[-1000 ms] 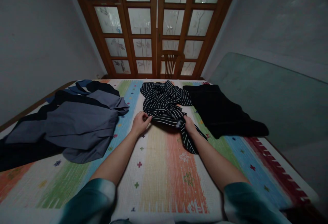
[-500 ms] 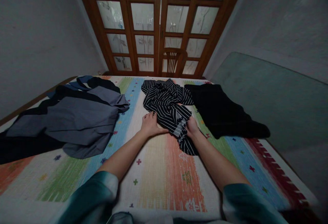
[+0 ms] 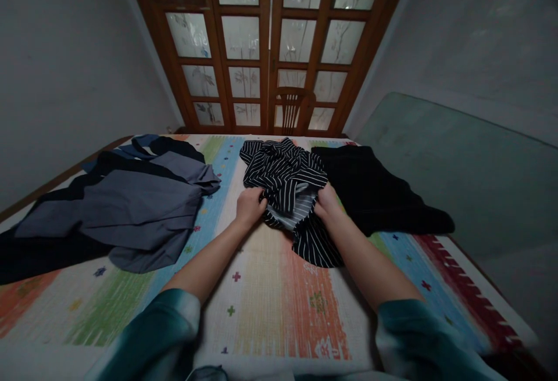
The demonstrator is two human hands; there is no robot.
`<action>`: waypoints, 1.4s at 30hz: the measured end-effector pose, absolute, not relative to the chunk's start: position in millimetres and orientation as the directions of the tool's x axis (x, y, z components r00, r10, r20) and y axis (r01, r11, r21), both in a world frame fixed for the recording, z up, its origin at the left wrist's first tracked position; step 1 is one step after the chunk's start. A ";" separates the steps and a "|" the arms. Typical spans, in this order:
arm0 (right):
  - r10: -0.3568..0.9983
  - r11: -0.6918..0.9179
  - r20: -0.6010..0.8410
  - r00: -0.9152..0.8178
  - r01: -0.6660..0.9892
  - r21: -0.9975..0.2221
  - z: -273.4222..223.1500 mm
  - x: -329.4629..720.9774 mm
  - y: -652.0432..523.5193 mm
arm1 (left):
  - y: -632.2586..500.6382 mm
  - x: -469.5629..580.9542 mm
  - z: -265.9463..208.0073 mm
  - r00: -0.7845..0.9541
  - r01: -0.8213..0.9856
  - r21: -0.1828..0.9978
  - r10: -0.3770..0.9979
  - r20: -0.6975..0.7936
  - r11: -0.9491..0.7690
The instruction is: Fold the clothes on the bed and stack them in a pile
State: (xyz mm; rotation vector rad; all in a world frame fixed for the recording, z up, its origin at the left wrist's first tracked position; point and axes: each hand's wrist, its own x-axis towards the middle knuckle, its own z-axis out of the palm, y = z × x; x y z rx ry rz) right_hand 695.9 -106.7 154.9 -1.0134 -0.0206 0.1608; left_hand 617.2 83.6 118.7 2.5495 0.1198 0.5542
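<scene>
On a multicoloured striped woven cloth, between a broad grey fabric garment at left and a flat black fabric garment at right, find a bunched black, white-striped, thin garment. Judge it light, limp, hardly fragile; take hold along its open edge. Note it pinched there by left hand and right hand, both with fingers curled. Compared with half a second ago, see more pale inner side and left thumb drawn in.

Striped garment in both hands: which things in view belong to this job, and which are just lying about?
In the job:
striped garment
left hand, gripping it
right hand, gripping it
patterned cloth, spread underneath

Apparently just lying about:
grey garment
black garment
chair, at the far end
</scene>
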 end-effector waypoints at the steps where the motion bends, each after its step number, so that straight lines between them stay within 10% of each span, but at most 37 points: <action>1: 0.126 0.506 -0.067 0.990 -0.122 -0.854 157.3 699.2 -108.8 | 89.0 618.7 117.1 0.911 0.004 0.501 0.210 0.355 -0.866; 8: -0.051 0.404 0.049 0.997 0.066 -0.912 175.4 711.1 -132.4 | 128.6 623.5 112.7 0.819 0.265 0.589 0.501 0.281 -0.763; 15: -0.153 -0.038 0.462 0.874 0.462 -0.886 219.3 717.2 -167.4 | 151.2 642.2 158.6 0.772 -0.028 0.871 0.543 0.330 -0.490; 18: -0.090 -0.184 0.603 0.793 0.582 -0.792 238.4 704.4 -177.6 | 159.1 633.2 185.3 0.830 -0.216 0.924 0.439 0.344 -0.316; 23: 0.453 -0.014 0.422 0.786 0.479 -0.878 238.1 683.3 -193.3 | 197.4 587.9 200.6 0.989 -0.147 0.986 -0.022 0.146 -0.079; 27: 0.427 0.004 0.271 0.863 0.298 -0.954 199.3 703.0 -200.5 | 217.3 580.4 177.9 0.989 0.007 0.996 -0.149 -0.020 -0.086; 30: 0.320 -0.466 0.084 0.944 0.234 -0.853 159.6 718.8 -193.2 | 204.4 596.0 149.5 0.968 0.140 0.885 0.250 -0.028 -0.443; 33: 0.261 -0.870 0.004 0.965 0.237 -0.433 129.8 715.8 -176.5 | 178.7 608.6 125.1 0.903 0.354 0.482 0.426 0.046 -0.802; 37: 0.338 -0.934 0.005 0.941 0.337 -0.116 118.1 697.5 -155.9 | 155.5 611.4 111.6 0.920 0.337 0.147 0.358 0.156 -0.930; 42: 0.268 -0.962 -0.064 0.961 0.265 -0.062 125.5 694.7 -167.0 | 164.6 605.9 113.8 0.933 0.309 0.113 0.324 0.155 -0.944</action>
